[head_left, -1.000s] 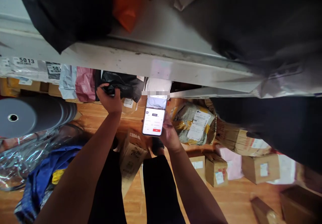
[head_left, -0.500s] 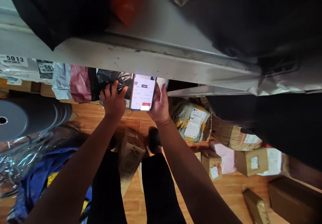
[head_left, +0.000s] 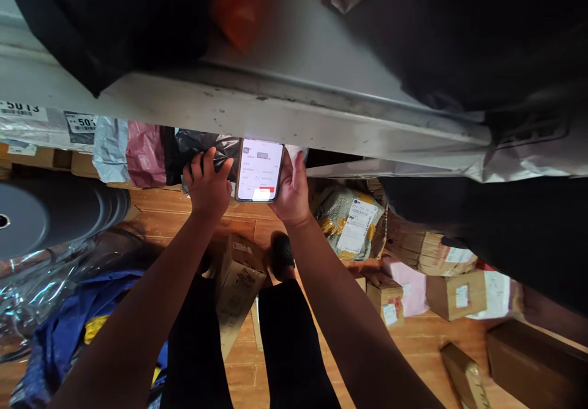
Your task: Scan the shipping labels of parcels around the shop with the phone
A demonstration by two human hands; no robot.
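A smartphone (head_left: 260,170) with a lit white screen and a red button near its bottom is held upright by my right hand (head_left: 293,191); its thumb is raised along the phone's right edge. My left hand (head_left: 206,185) has its fingers spread against a shiny black plastic parcel (head_left: 197,142) just left of the phone. Part of that parcel is hidden behind the hand and under the shelf edge. A pink plastic parcel (head_left: 146,153) and a pale blue one (head_left: 111,150) stand beside it, farther left.
A grey metal shelf (head_left: 285,118) crosses above my hands, with dark bags on it. Between my legs stands a cardboard box (head_left: 239,280). Taped parcel (head_left: 353,222) and several boxes lie at right. Large grey rolls (head_left: 68,216) and a blue bag (head_left: 68,317) are at left.
A dark pop-up label on the phone's screen has faded. The view has shifted slightly; both hands keep nearly the same places.
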